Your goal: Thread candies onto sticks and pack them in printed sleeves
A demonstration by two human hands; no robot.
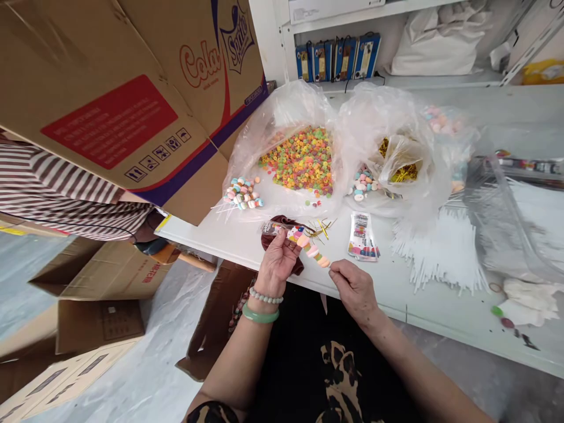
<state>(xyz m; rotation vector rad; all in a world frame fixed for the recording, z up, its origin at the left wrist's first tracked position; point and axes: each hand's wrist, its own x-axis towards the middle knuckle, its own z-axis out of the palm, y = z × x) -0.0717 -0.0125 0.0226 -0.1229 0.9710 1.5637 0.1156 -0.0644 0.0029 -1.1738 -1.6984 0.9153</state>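
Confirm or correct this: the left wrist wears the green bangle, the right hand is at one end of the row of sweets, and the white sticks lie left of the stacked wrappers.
Wrong side: in the head view the white sticks lie right of the stacked wrappers. The left wrist wears the green bangle, and the right hand is at one end of the row of sweets.

Small packing workroom, candy. White counter (392,294), bearing: open clear plastic bag of colourful ring candies (304,158); second plastic bag (374,117) with gold ties (405,171); heap of white sticks (445,247); stack of printed wrappers (363,238). Behind: white metal shelf (423,81) with row of blue boxes (338,59) and white sack (434,44). Left: large soft-drink carton (132,88); further opened cartons (99,317) on grey marbled floor (154,346). One other person, striped garment (66,188), beside the large carton.
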